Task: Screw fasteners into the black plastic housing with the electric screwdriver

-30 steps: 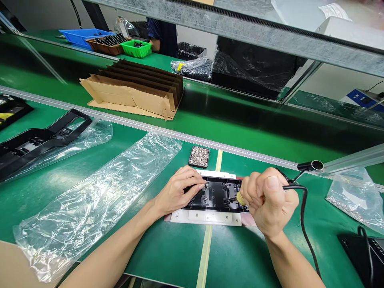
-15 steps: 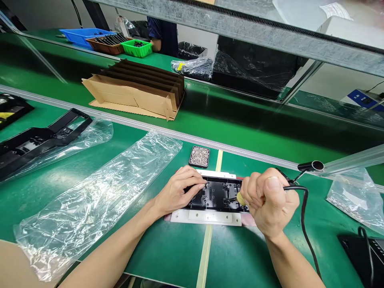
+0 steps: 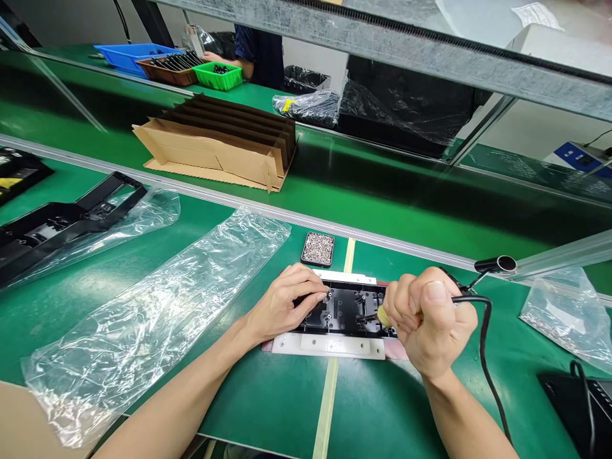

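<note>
A black plastic part (image 3: 345, 310) lies in a white fixture (image 3: 329, 345) on the green mat. My left hand (image 3: 285, 305) rests on the part's left end, fingers pressing down on it. My right hand (image 3: 428, 322) is fisted around a corded electric screwdriver (image 3: 382, 315), whose tip meets the part's right side. Its black cable (image 3: 485, 344) runs off behind my wrist. Most of the tool is hidden in my fist.
A small tray of screws (image 3: 317, 249) sits just beyond the fixture. Empty clear bags (image 3: 157, 306) lie to the left, another bag (image 3: 561, 315) to the right. A cardboard divider box (image 3: 217, 143) and a co-worker's arm (image 3: 224, 58) by bins are on the far bench.
My hands and the tool have stayed put. At the far bench the co-worker's hand has reached out over the green bin.
</note>
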`<action>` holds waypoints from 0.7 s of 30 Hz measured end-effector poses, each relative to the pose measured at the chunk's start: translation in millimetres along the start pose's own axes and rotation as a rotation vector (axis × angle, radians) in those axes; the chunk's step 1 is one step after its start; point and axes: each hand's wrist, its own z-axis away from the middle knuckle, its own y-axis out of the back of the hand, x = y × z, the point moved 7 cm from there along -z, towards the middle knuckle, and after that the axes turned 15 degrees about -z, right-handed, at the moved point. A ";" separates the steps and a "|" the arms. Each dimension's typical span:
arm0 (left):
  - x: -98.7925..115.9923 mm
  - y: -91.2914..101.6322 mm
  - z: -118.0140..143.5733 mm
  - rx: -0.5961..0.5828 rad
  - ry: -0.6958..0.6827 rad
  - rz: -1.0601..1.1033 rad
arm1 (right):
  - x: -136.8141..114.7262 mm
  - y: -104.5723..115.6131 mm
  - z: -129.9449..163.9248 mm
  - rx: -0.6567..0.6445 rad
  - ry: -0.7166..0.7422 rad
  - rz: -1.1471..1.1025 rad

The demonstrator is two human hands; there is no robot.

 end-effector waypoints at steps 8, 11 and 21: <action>0.4 0.5 -0.6 -0.005 0.003 -0.005 | 0.8 0.8 0.2 0.001 -0.009 -0.009; 0.7 0.2 -1.2 -0.007 0.004 -0.003 | 1.0 0.6 -0.3 -0.001 -0.005 -0.006; 0.6 0.7 -0.1 0.000 0.006 -0.004 | 0.4 1.2 0.5 -0.004 0.005 -0.007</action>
